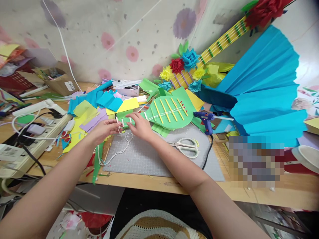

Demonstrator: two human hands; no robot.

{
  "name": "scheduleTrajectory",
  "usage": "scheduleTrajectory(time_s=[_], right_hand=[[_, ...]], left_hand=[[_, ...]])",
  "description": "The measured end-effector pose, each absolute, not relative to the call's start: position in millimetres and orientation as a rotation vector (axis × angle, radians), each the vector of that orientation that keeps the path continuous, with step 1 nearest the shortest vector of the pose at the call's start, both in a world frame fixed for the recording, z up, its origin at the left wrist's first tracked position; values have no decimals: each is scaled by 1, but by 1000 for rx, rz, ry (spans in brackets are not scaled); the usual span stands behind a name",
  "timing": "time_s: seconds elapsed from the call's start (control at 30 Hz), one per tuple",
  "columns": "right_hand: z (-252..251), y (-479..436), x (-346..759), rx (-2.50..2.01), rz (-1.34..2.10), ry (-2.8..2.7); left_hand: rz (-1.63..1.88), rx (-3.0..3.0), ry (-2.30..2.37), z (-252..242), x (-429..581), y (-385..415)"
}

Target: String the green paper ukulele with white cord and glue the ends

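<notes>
A flat green paper guitar [171, 124] lies across the work surface, with yellow strips on its body, small red bits near its right edge and white strings running along it. At the left end of its neck, my left hand [106, 128] is closed, thumb and fingers pinching the white string [122, 151], whose loose length trails in a loop over the mat. My right hand [140, 125] rests on the neck just right of it, fingers curled down over the white crosswise strips. Its fingertips are partly hidden, but they seem to grip the guitar's neck.
A grey cutting mat [149, 162] holds white-handled scissors [188, 147] and a blue glue gun [205, 120]. Coloured paper [93, 119] and a power strip [37, 149] crowd the left. Behind stand a yellow flowered guitar [221, 41] and a big blue paper fan [269, 89]. A red cup [291, 161] is right.
</notes>
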State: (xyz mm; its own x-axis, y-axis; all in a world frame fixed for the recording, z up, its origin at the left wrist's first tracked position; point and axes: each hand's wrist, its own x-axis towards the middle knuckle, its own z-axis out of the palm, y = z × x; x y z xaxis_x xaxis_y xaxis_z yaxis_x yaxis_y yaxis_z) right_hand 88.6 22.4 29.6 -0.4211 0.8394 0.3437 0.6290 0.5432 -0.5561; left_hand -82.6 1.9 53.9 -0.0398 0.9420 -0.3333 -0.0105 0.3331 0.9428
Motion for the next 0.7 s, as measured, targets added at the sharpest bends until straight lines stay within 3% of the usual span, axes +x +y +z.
scheduleTrajectory(time_s=[0.7], right_hand=[[24, 32, 96, -1245, 329, -2290]], left_hand=[[835, 900, 1402, 53, -86, 0]])
